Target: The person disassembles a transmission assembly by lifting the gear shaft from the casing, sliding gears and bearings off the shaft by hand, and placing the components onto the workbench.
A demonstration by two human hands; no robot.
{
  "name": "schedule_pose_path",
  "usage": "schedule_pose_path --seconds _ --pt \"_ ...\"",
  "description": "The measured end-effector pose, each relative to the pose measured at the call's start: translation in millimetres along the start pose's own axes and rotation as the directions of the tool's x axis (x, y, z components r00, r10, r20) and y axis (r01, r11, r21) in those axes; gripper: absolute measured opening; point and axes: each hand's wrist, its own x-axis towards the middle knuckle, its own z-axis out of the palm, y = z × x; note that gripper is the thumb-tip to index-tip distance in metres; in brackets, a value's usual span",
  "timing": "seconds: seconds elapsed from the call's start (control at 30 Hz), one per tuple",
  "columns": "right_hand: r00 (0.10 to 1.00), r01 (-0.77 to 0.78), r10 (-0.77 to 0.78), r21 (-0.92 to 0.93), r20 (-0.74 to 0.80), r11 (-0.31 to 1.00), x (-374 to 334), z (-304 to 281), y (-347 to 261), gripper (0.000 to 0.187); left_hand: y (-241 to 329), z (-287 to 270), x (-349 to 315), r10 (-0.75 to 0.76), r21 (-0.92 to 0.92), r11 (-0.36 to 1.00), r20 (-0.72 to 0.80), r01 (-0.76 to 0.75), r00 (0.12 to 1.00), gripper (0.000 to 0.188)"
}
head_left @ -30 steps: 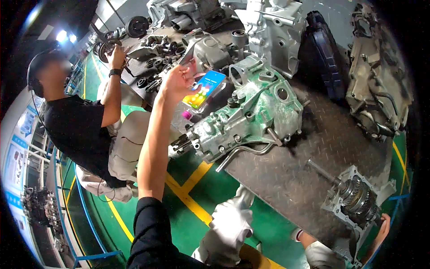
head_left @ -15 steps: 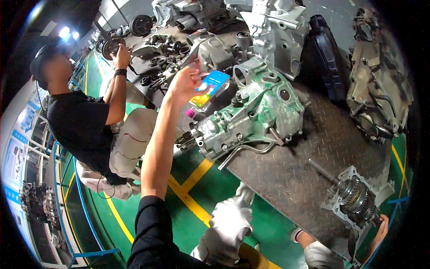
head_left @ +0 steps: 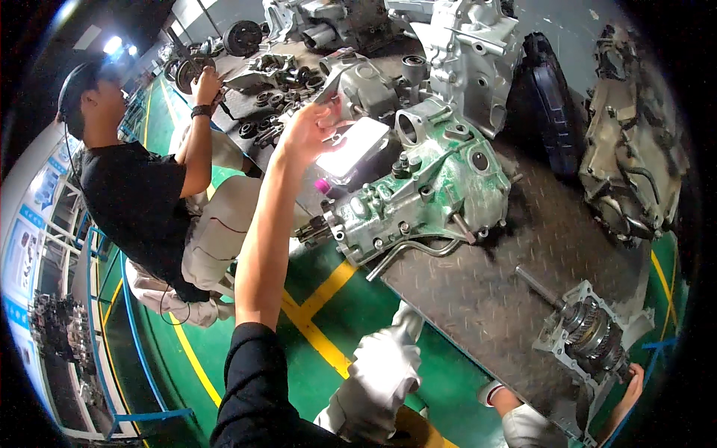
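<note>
My left hand (head_left: 308,133) reaches forward with fingers apart and partly bent, at the near left edge of a smartphone (head_left: 357,146) with a glowing white screen. The phone lies slanted beside a silver gearbox housing (head_left: 441,183) smeared with green; what supports it is partly hidden. A small pink cap (head_left: 322,185) sits just below the phone. At the lower right, my right hand (head_left: 633,387) lies against the far side of an open casing half (head_left: 551,340) holding a gear set and shaft (head_left: 590,332). Most of its fingers are hidden.
Both gearboxes rest on a dark tread-plate bench (head_left: 478,299). Loose gears (head_left: 276,101), a tall silver casing (head_left: 467,67), a black case (head_left: 549,104) and a dirty housing (head_left: 627,160) stand beyond. On the left a seated co-worker (head_left: 142,194) handles a part. Blue rails (head_left: 142,336) edge the floor.
The phone screen has gone from a blue and yellow picture to plain white. My left hand stays beside it, almost unmoved. The view has shifted slightly.
</note>
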Motion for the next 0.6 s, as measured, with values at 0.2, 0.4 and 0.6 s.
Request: schedule_pose_path --seconds 0.2,0.4,0.6 --pt "1.0 -0.002 0.002 -0.02 0.004 1.0 -1.9 0.3 -23.7 0.049 7.4 -6.4 -7.1 0.003 -0.08 0.997 -0.045 -0.006 0.999 0.018" --pt "1.0 0.004 -0.002 -0.063 0.031 0.998 -2.6 9.7 -62.2 0.051 7.6 -21.2 -8.0 0.025 -0.13 0.991 -0.09 -0.036 0.996 0.016" --pt "0.999 -0.005 0.013 -0.147 0.052 0.989 -7.5 13.5 -118.1 0.054 -7.1 -15.4 -25.1 -0.05 -0.154 0.987 -0.084 0.037 0.995 0.015"
